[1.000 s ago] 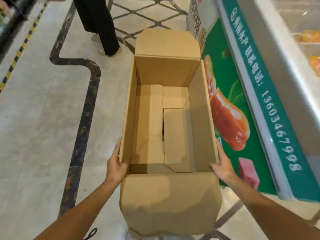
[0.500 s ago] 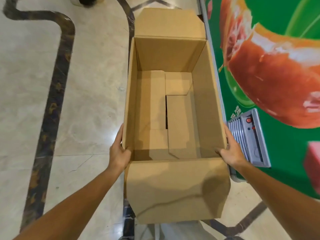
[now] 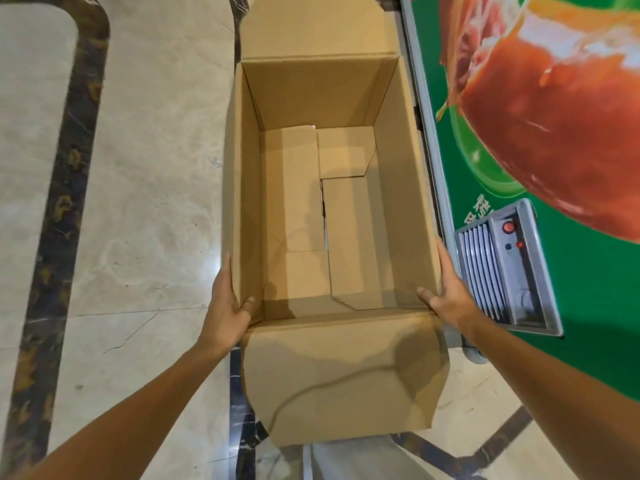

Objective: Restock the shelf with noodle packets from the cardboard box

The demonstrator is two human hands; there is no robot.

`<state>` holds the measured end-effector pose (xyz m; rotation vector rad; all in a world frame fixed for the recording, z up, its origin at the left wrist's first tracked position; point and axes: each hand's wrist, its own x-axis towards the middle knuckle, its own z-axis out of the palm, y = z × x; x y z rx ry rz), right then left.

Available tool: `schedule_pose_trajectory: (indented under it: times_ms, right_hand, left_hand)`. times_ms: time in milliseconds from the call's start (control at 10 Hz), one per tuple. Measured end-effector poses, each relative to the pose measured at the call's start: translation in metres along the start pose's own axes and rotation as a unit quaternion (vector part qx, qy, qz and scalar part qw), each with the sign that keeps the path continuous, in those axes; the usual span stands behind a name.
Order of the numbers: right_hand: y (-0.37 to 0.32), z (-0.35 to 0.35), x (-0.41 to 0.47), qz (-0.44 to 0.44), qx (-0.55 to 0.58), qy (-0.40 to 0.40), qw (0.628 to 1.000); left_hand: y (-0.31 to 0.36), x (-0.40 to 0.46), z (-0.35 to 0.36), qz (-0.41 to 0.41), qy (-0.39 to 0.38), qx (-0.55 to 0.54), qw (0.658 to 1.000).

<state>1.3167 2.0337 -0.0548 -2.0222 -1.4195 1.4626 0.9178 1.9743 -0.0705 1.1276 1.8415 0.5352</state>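
Cardboard box [image 3: 322,216] empty, only its bottom flaps show; no noodle packets or shelf in view, so unloading looks done. Box sits just left of green freezer cabinet [image 3: 588,306]. Left hand [image 3: 227,306] grips its left wall, right hand [image 3: 446,296] its right wall, thumbs inside.

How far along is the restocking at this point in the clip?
The unpacking looks done: the cardboard box is open and shows only its bare bottom flaps, no noodle packets. In hand: the left hand and right hand grip its side walls beside the green freezer cabinet. No shelf is in view, so the shelving itself cannot be confirmed.
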Motion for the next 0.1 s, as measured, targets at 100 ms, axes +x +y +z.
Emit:
schedule_pose_trajectory:
  times_ms: [100]
  right_hand:
    - [-0.0265,-0.0107,-0.0165,0.032,-0.022,0.007,0.999]
  left_hand:
    - [0.0133,-0.0075,-0.0338,-0.012,-0.020,0.077,0.997]
